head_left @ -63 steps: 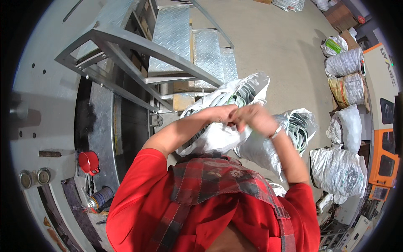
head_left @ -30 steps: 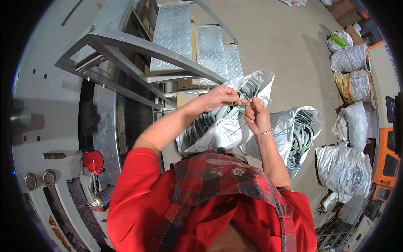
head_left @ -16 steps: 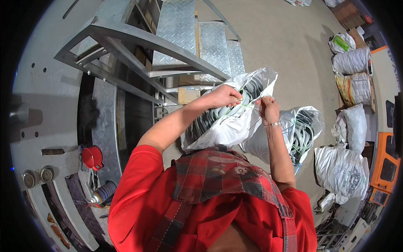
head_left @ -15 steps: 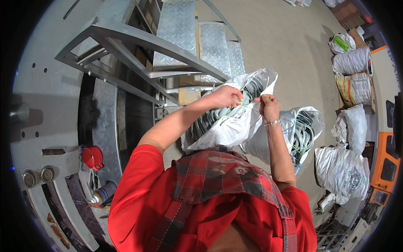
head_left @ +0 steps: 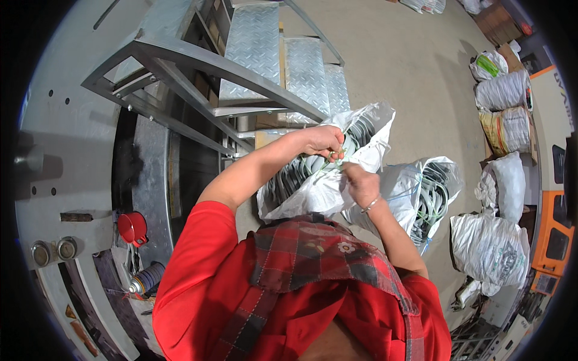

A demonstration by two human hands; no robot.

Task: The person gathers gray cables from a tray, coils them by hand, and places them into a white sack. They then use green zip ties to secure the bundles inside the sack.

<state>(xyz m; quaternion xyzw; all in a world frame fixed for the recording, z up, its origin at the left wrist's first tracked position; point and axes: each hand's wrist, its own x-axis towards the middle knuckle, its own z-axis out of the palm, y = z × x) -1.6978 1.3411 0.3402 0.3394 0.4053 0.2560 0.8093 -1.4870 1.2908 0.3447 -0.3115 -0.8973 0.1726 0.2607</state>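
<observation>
A white woven sack (head_left: 313,191), open along its top, holds several curved grey plastic-looking pieces (head_left: 361,130). A thin light-green string (head_left: 341,157) crosses over it. Above the sack my left hand (head_left: 325,142) is closed in a pinch on the string. My right hand (head_left: 362,185), fingers pinched together and bent inward, meets the same string just below and to the right of the left one. Its fingertips are partly hidden. To the right lies a second white sack (head_left: 391,188) with similar grey pieces (head_left: 433,191) and green and blue string.
Metal steps with patterned treads (head_left: 251,54) and a steel handrail (head_left: 229,66) rise just beyond the sack. On the left are a grey machine panel (head_left: 66,144), a red cup (head_left: 132,228) and a spray can (head_left: 146,279). Stuffed white bags (head_left: 490,249) line the right side by an orange-and-white machine (head_left: 551,231).
My right hand has come down and left, closer to my left hand, from the sack's right edge. The left hand has dropped slightly and stays closed.
</observation>
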